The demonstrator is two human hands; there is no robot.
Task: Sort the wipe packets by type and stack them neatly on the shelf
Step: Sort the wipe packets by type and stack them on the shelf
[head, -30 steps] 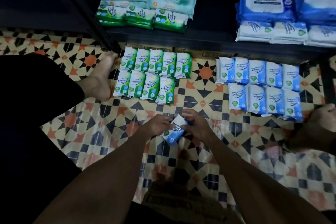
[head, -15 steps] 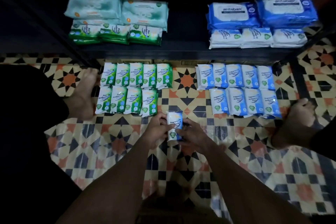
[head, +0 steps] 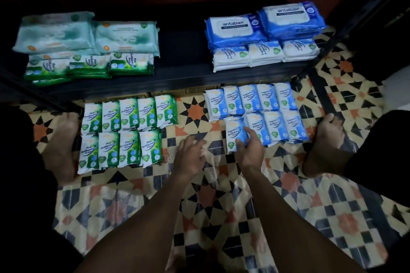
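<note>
One blue packet (head: pixel 234 131) pinched by right hand (head: pixel 250 150), fingers curled round it, at left end of front blue row (head: pixel 275 128) on tiled floor (head: pixel 193 108); left hand (head: pixel 192 157) empty, fingers loosely spread; sorting step, next needs flush release, then shelf (head: pixel 182 80) stacking.

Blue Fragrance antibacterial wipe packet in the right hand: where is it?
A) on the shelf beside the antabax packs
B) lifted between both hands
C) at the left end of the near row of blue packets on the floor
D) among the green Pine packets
C: the right hand grips the blue Fragrance packet at the left end of the near blue row on the floor.
</note>
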